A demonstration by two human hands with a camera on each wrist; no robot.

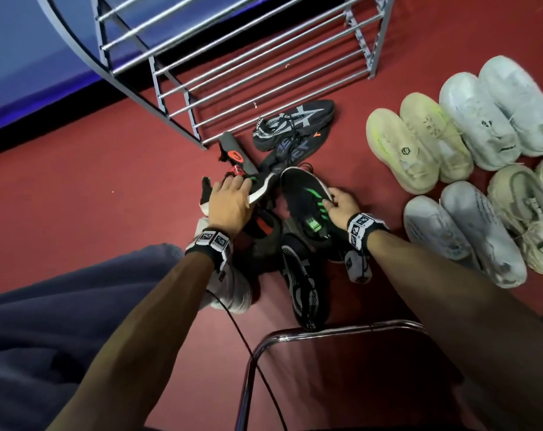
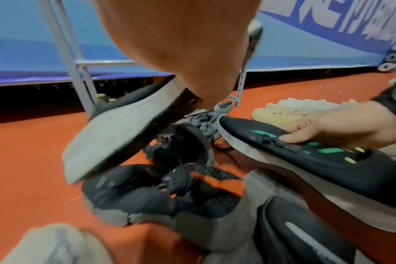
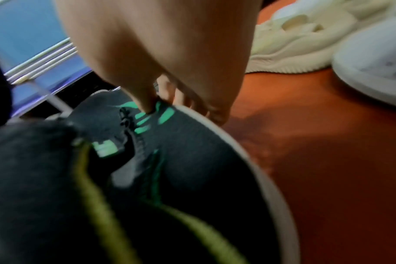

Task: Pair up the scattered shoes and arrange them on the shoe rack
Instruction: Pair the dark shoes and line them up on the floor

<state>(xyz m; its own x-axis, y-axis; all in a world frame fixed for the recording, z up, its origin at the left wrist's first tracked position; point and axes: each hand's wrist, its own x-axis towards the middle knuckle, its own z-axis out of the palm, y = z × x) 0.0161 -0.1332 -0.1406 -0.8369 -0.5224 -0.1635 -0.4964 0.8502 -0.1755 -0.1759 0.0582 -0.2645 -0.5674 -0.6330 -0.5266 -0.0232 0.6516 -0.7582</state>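
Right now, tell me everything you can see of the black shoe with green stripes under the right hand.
The black shoe with green stripes has a dark knit-looking upper, bright green stripes across the side, black laces, a green tongue tag and a pale sole rim. It sits upright in the heap of dark shoes on the red floor, toe toward the shoe rack, with its toe end raised. The right hand grips its side, fingers on the stripes. Its heel end rests on other dark shoes.
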